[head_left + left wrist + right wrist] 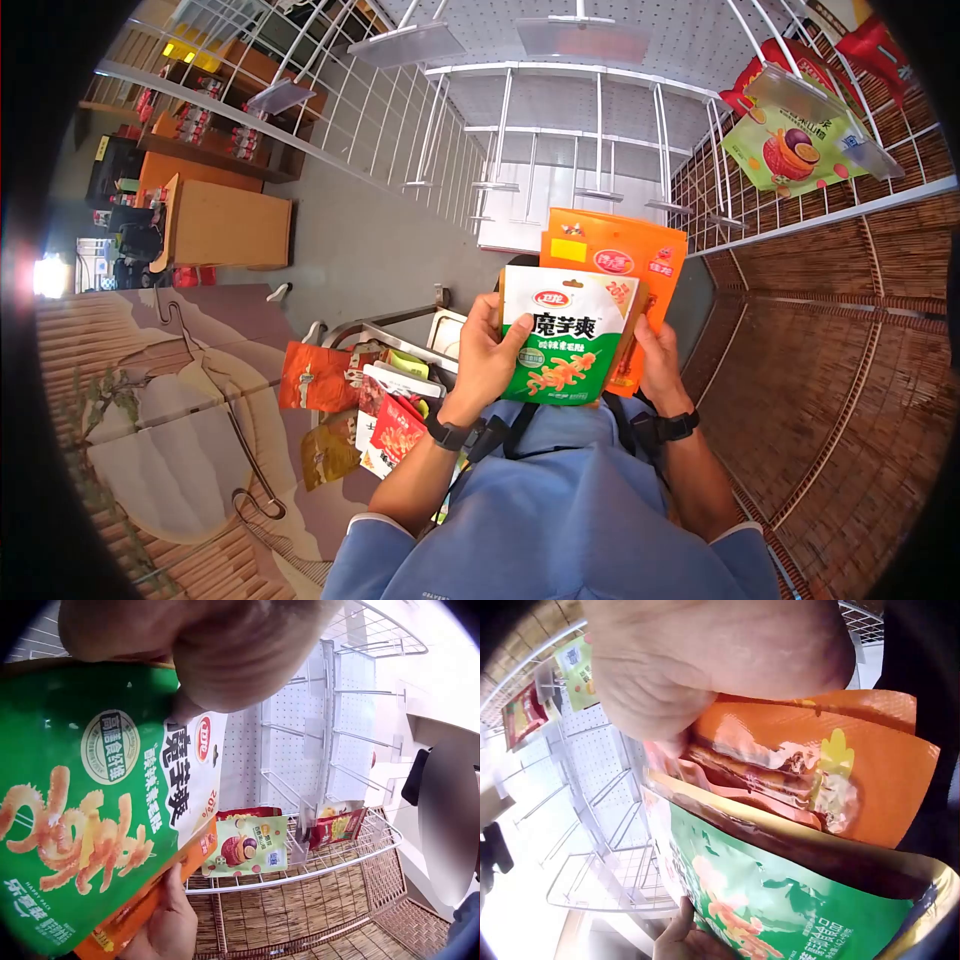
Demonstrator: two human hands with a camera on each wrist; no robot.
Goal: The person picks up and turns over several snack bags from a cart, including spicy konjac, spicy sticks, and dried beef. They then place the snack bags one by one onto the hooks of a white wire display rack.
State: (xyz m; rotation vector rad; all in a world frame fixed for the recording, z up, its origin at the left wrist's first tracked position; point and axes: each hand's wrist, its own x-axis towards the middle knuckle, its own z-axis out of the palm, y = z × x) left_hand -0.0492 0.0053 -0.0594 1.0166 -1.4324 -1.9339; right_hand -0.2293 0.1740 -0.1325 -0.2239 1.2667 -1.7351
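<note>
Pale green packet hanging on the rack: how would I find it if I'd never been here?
Start at the big white rack, then go to the side grid in front of the brown wicker. The pale green packet hangs there, with cut fruit on its front. Its closest neighbours are red packets.

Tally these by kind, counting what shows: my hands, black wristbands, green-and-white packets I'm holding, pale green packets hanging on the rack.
Hands: 2 (left hand, right hand)
Black wristbands: 2 (left wristband, right wristband)
Held green-and-white packet: 1
Hanging pale green packet: 1
Total: 6
</note>
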